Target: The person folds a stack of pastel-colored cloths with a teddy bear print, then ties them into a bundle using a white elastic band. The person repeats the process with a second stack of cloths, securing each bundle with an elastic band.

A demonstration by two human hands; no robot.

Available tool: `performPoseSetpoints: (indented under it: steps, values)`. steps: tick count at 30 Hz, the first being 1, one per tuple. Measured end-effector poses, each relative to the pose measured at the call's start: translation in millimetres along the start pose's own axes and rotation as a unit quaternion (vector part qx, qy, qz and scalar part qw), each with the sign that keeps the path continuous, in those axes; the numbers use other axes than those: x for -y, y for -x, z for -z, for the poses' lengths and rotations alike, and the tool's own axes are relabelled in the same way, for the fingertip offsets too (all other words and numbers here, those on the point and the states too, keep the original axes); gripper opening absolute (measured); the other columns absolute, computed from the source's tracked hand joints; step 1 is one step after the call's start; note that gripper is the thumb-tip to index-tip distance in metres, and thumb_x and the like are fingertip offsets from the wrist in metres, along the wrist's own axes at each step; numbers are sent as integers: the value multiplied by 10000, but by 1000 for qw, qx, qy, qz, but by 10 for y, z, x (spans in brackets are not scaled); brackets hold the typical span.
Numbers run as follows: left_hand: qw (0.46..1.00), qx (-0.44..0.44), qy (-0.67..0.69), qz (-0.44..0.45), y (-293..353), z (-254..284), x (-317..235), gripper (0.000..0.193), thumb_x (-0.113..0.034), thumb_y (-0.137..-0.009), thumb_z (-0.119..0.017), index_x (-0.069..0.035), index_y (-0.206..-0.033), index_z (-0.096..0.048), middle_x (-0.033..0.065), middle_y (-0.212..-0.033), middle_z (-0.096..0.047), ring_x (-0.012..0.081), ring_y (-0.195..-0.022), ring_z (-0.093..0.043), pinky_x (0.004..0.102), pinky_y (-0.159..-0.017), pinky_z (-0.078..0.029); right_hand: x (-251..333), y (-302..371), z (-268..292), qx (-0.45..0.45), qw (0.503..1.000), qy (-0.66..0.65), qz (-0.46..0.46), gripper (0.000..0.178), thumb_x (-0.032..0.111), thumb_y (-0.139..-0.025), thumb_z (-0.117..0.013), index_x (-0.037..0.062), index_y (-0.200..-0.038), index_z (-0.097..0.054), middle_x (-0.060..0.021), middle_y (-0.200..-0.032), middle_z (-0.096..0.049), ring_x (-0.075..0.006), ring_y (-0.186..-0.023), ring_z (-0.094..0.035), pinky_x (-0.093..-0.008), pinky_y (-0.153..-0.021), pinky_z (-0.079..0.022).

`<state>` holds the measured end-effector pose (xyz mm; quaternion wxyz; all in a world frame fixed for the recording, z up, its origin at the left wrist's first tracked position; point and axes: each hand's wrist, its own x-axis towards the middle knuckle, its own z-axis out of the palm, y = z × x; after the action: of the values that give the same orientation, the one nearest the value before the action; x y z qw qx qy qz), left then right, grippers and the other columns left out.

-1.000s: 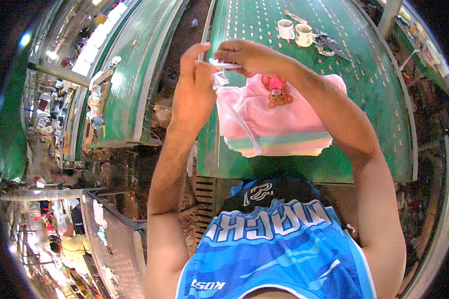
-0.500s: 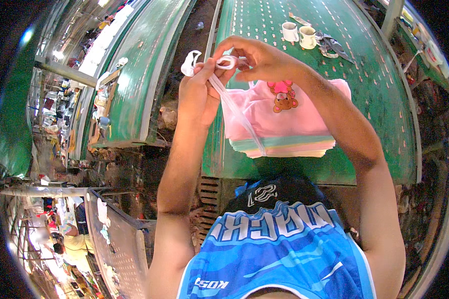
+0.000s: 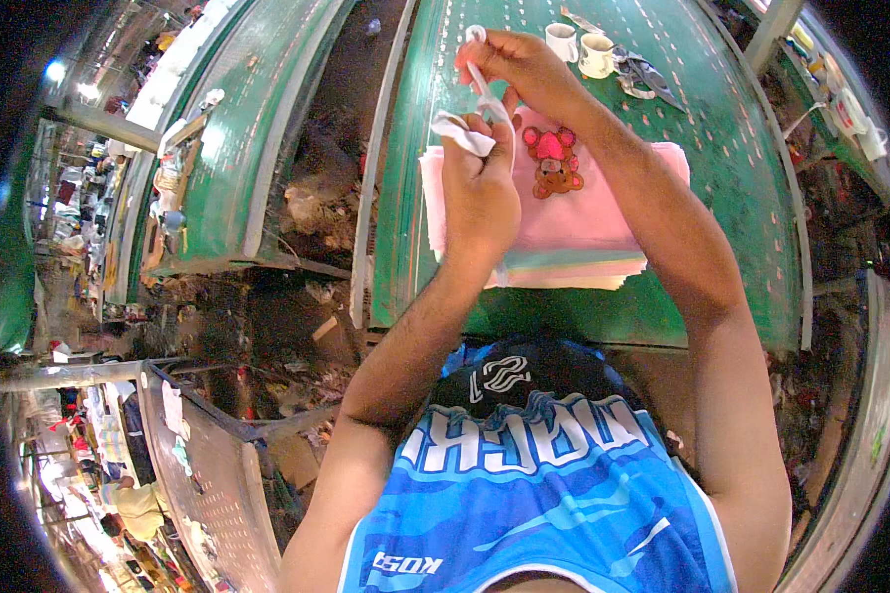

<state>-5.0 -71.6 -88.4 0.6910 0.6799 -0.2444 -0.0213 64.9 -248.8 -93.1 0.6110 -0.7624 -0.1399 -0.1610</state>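
Observation:
A white strip of cloth is drawn between my two hands. My left hand is closed round its lower part, with a loose white fold poking out over the fingers. Farther up, my right hand pinches the strip near its curled upper end. Both hands are over the far left part of a stack of cut cloth pieces, pink on top with green and pale layers below. A brown bear print lies on the top piece, upside down to me. My right forearm crosses above the stack's right side.
The stack lies on a green table with rows of small pale marks. Two light mugs and a crumpled dark grey thing stand beyond it. Another green table is to the left, past a littered gap. A person in yellow is at lower left.
My left hand has come right and down, over the stack. My right hand has gone up and a little right, pulling the strip's end away from the left, so the hands are farther apart.

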Motion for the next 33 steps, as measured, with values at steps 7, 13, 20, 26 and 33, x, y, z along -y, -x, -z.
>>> performPoseSetpoints:
  steps: [7, 13, 20, 26, 33]
  values:
    - [900, 103, -339, -254, 185, -67, 40, 477, -25, -825, -629, 82, -1257, -459, 278, -1072, -692, 467, -1010, -680, 543, -858, -523, -554, -67, 107, -65, 996, 60, 20, 284, 313, -1069, -634, 43, -1069, -720, -6, -798, -673, -89, -694, -617, -263, -630, -492]
    - [896, 95, -363, -240, 243, -68, 217, 455, -9, -879, -581, 31, -1319, -473, 259, -1073, -696, 463, -1051, -674, 549, -903, -522, -603, -119, 84, -124, 987, 45, -88, 330, 351, -1094, -569, 68, -987, -700, -3, -739, -663, -117, -607, -618, -300, -551, -504]
    - [927, 31, -338, -161, -141, 407, 467, 296, -103, -951, -647, -43, -1225, -554, 203, -1017, -722, 420, -897, -731, 508, -748, -565, -796, -188, 200, -160, 965, -140, -154, 327, 406, -1102, -547, 128, -995, -684, 20, -742, -643, -87, -595, -602, -284, -572, -524]
    - [947, -4, -269, -179, 99, 291, 541, 196, -17, -937, -635, -46, -1127, -598, 191, -938, -741, 411, -867, -734, 463, -758, -578, -609, -94, 339, -138, 942, -272, -138, 298, 364, -1116, -529, 107, -1038, -658, -3, -728, -625, -85, -549, -545, -250, -543, -472]
    - [993, -14, -97, -68, 68, 505, 219, 116, -68, -964, -687, -50, -1077, -703, 96, -974, -757, 185, -878, -749, 313, -769, -575, 18, 252, 220, -8, 991, -104, -86, 373, 435, -1007, -705, 65, -975, -670, 40, -730, -585, -64, -624, -543, -231, -564, -405]
